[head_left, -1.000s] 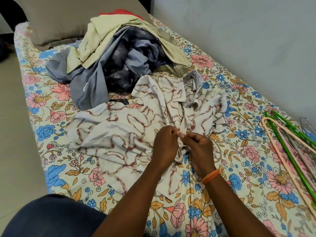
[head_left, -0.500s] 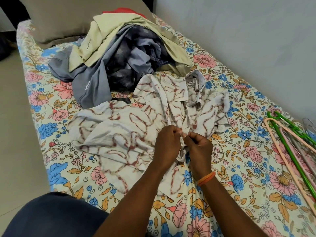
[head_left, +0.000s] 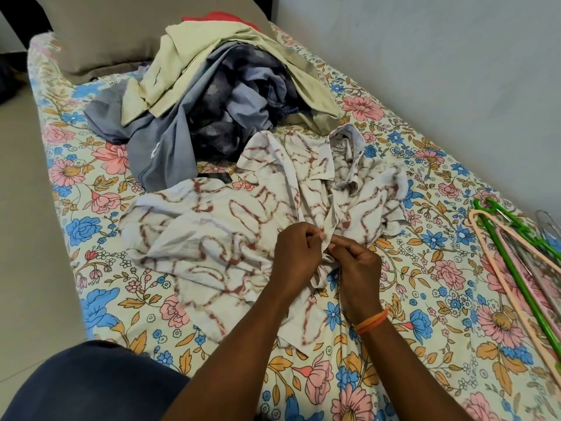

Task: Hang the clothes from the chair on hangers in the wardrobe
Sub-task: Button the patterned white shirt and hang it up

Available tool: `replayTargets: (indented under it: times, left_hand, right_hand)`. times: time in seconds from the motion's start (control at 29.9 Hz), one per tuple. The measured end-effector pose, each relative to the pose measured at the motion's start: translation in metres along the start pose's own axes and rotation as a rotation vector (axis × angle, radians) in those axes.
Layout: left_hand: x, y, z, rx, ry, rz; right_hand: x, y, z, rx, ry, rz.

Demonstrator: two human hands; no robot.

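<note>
A white shirt with brown marbled lines (head_left: 230, 220) lies spread and crumpled on the floral bedsheet (head_left: 394, 344), collar toward the wall. My left hand (head_left: 296, 256) and my right hand (head_left: 358, 268) meet at its front edge, each pinching the fabric of the placket between fingers and thumb. An orange band circles my right wrist. A pile of other clothes (head_left: 224, 95), beige, grey-blue and dark patterned, sits farther up the bed. Plastic hangers, green (head_left: 516, 268) and pink (head_left: 534, 278), lie on the sheet at the right.
A brown pillow (head_left: 121, 31) leans at the head of the bed. A pale wall (head_left: 440, 71) runs along the bed's right side. Tiled floor (head_left: 30, 238) lies to the left. My dark-clothed knee (head_left: 91, 384) is at the bottom left.
My hands stay together on the shirt's front edge, with only small finger movements. The view has shifted slightly.
</note>
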State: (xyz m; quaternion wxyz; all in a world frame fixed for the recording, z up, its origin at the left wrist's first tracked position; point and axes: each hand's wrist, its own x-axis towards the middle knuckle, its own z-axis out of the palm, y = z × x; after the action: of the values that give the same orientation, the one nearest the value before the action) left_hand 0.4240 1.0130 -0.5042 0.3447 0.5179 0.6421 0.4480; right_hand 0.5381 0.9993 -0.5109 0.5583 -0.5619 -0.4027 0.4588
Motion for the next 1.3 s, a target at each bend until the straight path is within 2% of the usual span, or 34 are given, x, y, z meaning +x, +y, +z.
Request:
replayTargets:
  times: [0.17,0.33,0.47,0.97,1.17,1.24,1.3]
  left_hand:
    - [0.000,0.000,0.000,0.011,0.002,-0.003]
    - [0.002,0.001,-0.006,-0.032,-0.065,-0.048]
    - [0.003,0.005,-0.011,-0.104,-0.103,-0.135]
    - [0.006,0.009,-0.005,-0.110,-0.074,-0.215]
    - [0.011,0.008,-0.005,-0.093,-0.133,-0.218]
    - [0.008,0.006,-0.004,-0.106,-0.098,-0.207]
    - [0.000,0.005,-0.002,-0.034,-0.021,-0.123]
  right_hand:
    - [0.000,-0.003,0.000,0.013,-0.024,0.030]
    - [0.002,-0.009,0.002,0.050,-0.034,0.058]
    - [0.002,-0.006,0.007,0.003,-0.014,0.059]
    - [-0.001,-0.005,0.009,-0.004,0.001,0.072]
    - [0.010,-0.007,0.007,0.147,-0.045,0.234]
    - [0.013,-0.013,0.005,0.188,0.021,0.238]
    - [0.018,-0.021,0.003,0.035,0.117,0.085]
